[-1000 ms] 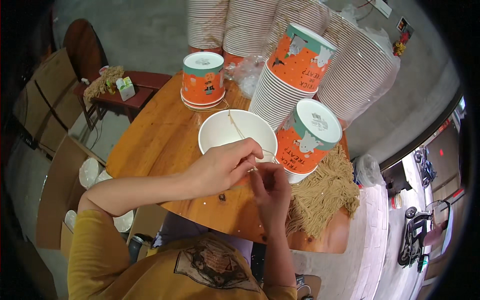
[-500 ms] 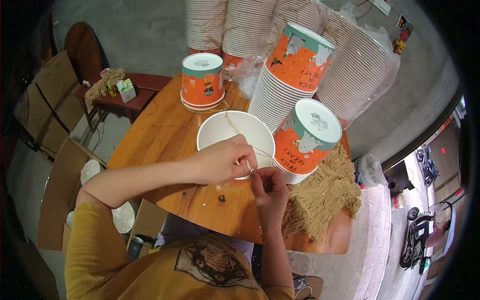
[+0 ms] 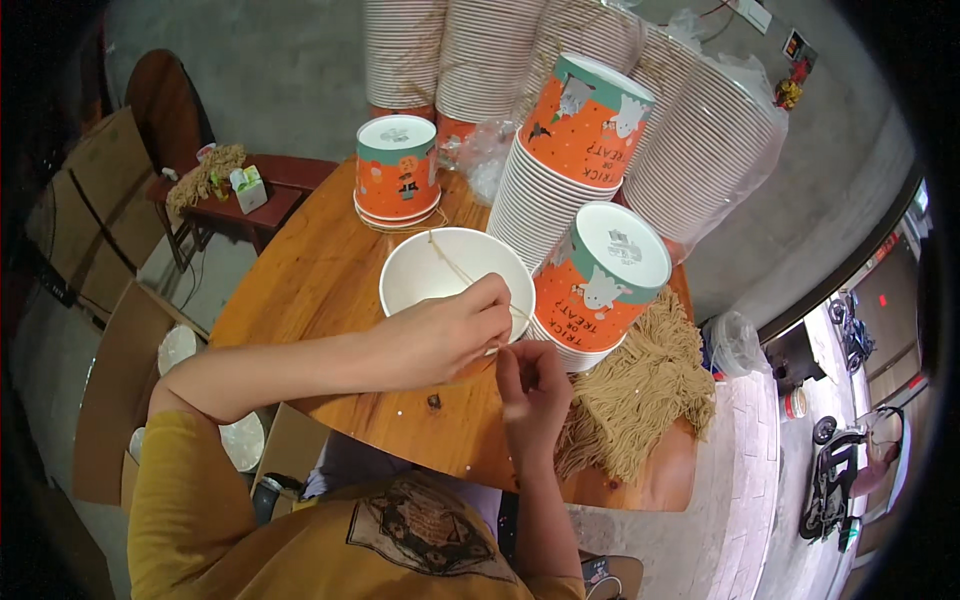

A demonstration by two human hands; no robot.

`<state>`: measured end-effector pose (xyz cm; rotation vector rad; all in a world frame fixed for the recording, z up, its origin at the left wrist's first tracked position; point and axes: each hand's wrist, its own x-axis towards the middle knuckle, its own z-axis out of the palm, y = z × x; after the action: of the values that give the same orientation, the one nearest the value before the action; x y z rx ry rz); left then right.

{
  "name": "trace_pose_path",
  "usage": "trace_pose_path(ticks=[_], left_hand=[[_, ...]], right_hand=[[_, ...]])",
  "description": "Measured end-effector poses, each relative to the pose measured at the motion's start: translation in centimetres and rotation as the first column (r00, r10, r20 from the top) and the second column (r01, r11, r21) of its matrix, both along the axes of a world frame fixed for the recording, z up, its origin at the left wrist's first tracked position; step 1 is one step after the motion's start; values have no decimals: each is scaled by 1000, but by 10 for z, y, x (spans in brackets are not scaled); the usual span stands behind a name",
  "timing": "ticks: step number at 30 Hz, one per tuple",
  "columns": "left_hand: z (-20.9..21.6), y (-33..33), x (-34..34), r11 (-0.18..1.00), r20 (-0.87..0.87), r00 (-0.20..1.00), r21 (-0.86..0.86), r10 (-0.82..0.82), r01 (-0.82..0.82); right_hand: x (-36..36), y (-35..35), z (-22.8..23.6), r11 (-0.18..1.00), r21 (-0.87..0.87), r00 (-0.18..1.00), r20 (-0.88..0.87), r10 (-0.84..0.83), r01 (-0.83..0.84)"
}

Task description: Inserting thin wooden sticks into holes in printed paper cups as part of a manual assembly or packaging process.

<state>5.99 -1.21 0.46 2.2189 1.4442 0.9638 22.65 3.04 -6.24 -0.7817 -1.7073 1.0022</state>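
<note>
A white-lined paper bucket (image 3: 415,280) stands mouth up before me on the wooden table (image 3: 300,290). A thin tan cord (image 3: 452,264) runs from its far rim across the mouth to my hands. My left hand (image 3: 450,335) is closed at the near rim, its fingertips pinching the cord. Just right of it, my right hand (image 3: 535,385) is closed too, thumb and forefinger pinched at the cord near the rim. My fingers hide the exact spot where the cord meets the near rim.
Upside-down orange and green buckets (image 3: 600,290) stand stacked close on the right, beside a heap of tan cords (image 3: 635,390). Another small stack (image 3: 397,175) is at the far left. Tall nested stacks (image 3: 700,130) line the back. An open carton (image 3: 110,400) holding buckets sits left on the floor.
My left hand has shifted slightly right and its knuckles have turned over, with the cord now drawn straighter across the bucket's mouth. My right hand stays close beside it. The whole view has shifted slightly.
</note>
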Motion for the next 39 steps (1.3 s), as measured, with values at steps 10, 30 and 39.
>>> trace_pose_path(ticks=[10, 30, 39], left_hand=[[-7, -8, 0, 985, -33, 988, 83, 153, -150], [-1, -2, 11, 921, 233, 954, -379, 188, -88], [-5, -1, 10, 929, 357, 910, -365, 209, -71]], right_hand=[[-3, -3, -4, 995, -97, 995, -87, -39, 30], [3, -13, -1, 942, 293, 977, 84, -195, 163], [0, -14, -6, 890, 415, 962, 104, -252, 188]])
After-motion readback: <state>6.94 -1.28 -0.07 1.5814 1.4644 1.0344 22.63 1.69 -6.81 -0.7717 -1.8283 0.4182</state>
